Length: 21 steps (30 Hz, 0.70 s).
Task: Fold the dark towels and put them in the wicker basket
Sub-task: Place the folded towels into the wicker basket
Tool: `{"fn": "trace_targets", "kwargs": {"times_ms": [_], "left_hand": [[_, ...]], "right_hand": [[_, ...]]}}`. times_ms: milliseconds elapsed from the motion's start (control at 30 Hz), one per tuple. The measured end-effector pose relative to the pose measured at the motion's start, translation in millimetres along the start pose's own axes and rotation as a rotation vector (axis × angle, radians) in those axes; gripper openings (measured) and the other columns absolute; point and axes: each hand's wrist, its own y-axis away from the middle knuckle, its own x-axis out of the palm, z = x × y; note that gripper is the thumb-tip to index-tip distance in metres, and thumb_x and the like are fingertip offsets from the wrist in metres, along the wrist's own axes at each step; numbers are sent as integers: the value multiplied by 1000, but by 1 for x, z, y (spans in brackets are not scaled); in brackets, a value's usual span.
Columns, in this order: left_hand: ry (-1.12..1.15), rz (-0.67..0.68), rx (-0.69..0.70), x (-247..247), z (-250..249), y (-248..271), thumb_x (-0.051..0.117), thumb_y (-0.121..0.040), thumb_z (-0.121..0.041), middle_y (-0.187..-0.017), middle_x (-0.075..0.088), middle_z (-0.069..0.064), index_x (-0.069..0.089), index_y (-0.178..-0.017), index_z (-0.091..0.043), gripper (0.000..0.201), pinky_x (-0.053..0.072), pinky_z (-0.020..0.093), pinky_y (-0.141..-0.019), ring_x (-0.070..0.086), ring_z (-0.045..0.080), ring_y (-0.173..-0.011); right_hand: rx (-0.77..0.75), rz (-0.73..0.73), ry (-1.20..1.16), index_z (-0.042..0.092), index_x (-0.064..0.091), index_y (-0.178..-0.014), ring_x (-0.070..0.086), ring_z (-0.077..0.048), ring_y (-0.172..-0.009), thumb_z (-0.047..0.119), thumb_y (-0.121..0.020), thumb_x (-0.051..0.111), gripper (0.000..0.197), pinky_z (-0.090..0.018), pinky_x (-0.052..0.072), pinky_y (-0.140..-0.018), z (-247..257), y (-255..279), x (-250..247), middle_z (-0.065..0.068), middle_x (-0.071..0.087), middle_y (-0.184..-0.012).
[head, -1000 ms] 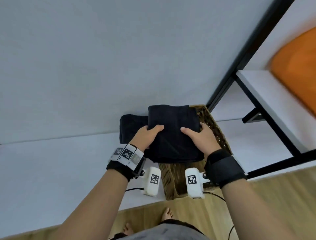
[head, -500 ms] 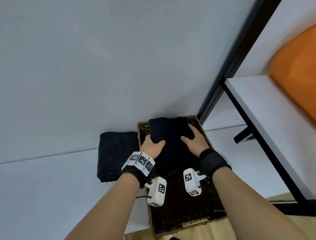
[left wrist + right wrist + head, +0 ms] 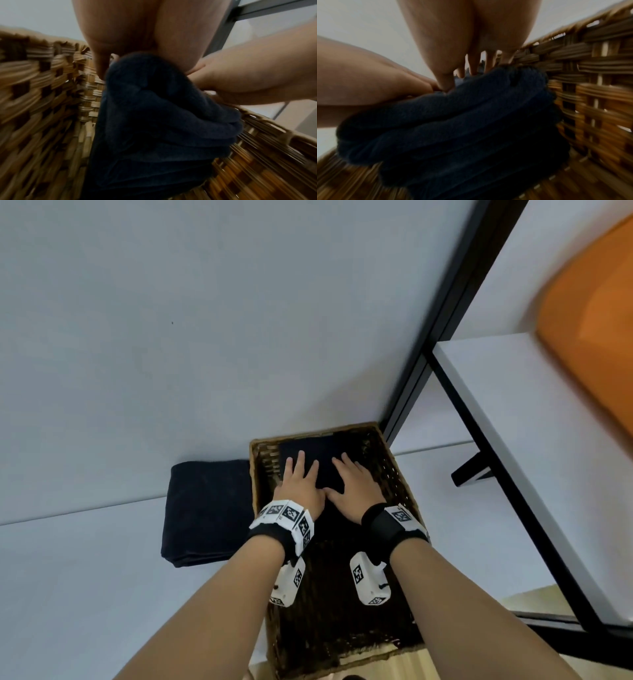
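Both hands lie flat, fingers spread, on a folded dark towel (image 3: 317, 455) inside the wicker basket (image 3: 399, 474), at its far end. The left hand (image 3: 299, 486) presses the towel's left part and the right hand (image 3: 354, 487) its right part, thumbs almost meeting. The wrist views show the towel's stacked folds between the woven walls. A second folded towel (image 3: 209, 508) lies on the white tabletop (image 3: 85, 577), just beside the basket's left wall.
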Motion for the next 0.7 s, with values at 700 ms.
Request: {"fn": "trace_targets", "kwargs": {"times_ms": [700], "left_hand": [[450,-48,82,-56,31,24,49,-99,-25,-155,35,-1,43,-146,-24,48,28,16,-105,38,15,-139]], "right_hand": [[120,-234,-366,16,58,-132,32,-19,-143,19,-94,51,39,-30,25,-115,54,23,-29,-6,44,-150]]}}
